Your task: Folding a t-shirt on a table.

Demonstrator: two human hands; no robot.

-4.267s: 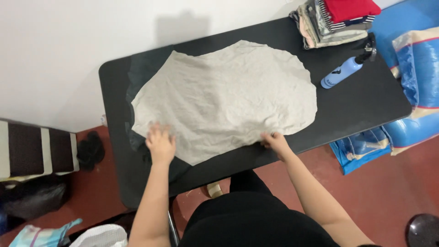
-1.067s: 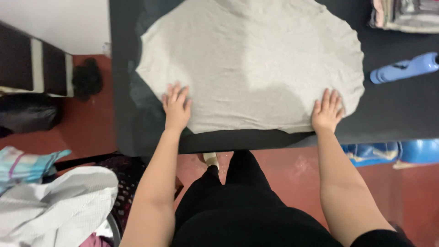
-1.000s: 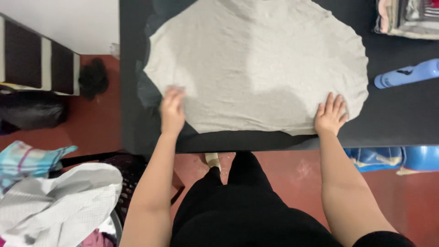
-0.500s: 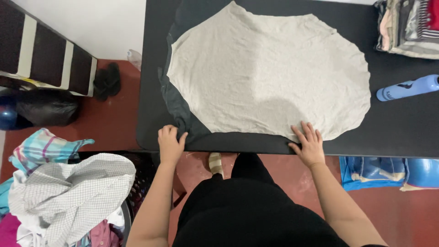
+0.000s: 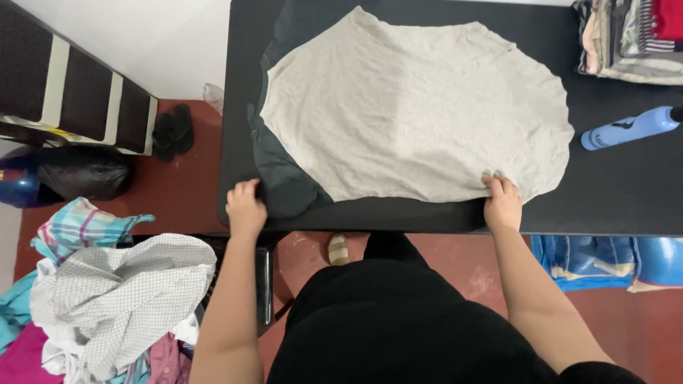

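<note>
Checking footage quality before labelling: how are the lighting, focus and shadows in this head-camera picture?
Head view: even, soft light and sharp focus across the pale grey fabric garment; no glare on the matte black table; only faint shadows under the left hand and right hand; the dark sleeve nearly blends into the tabletop.

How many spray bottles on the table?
1. A blue spray bottle lies on its side at the right of the black table, beyond the grey shirt and below the folded clothes stack. Others may sit out of frame.
</note>
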